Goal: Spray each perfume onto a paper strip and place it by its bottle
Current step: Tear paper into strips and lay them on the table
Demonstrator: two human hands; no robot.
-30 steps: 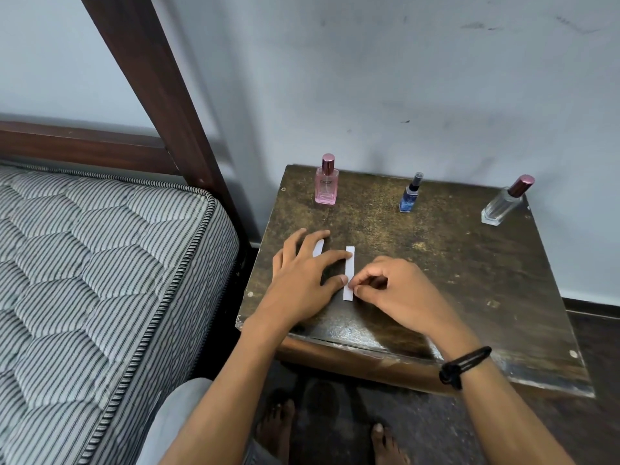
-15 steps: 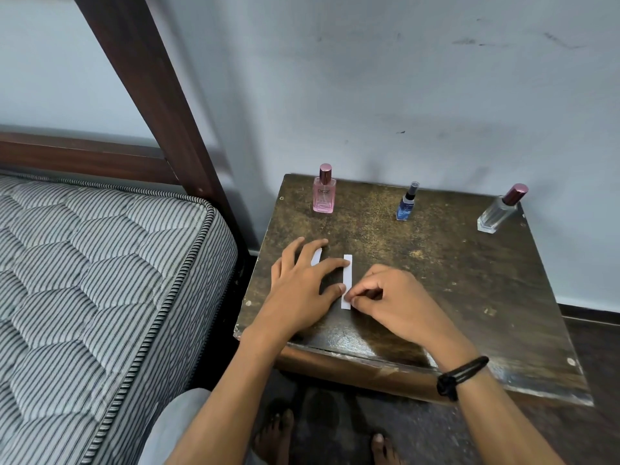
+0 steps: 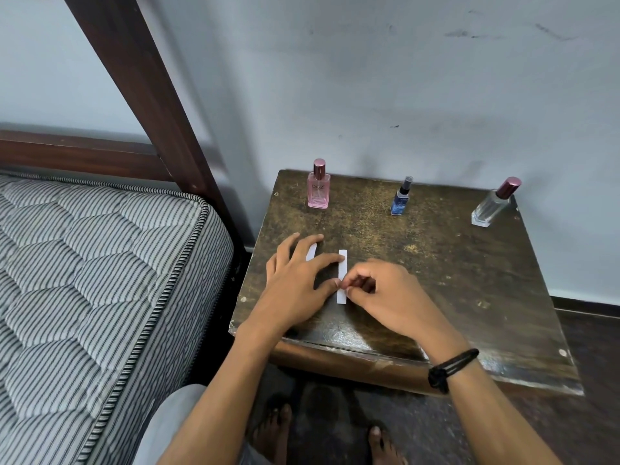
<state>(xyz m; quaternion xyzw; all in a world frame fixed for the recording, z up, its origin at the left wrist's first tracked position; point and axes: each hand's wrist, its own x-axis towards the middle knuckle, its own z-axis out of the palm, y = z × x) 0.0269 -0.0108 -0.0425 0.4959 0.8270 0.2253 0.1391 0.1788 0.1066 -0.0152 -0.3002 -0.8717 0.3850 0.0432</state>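
Observation:
Three perfume bottles stand along the back of the dark wooden table (image 3: 453, 280): a pink one (image 3: 318, 189) at the left, a small blue one (image 3: 400, 202) in the middle, a clear one with a maroon cap (image 3: 492, 206) at the right. A white paper strip (image 3: 342, 268) lies flat near the table's front left. My right hand (image 3: 385, 297) pinches its near end with curled fingers. My left hand (image 3: 295, 280) lies flat with spread fingers on another white strip (image 3: 312, 254), mostly hidden beneath it; its index fingertip and thumb touch the first strip's left edge.
A striped mattress (image 3: 100, 280) on a dark wooden bed frame (image 3: 134, 78) stands close to the table's left side. A grey wall rises right behind the bottles. My bare feet (image 3: 278, 434) are on the dark floor under the table's front edge.
My right hand's fingers have curled tighter at the strip's near end. The left hand stays flat. The camera has tilted slightly; the bottles have not moved.

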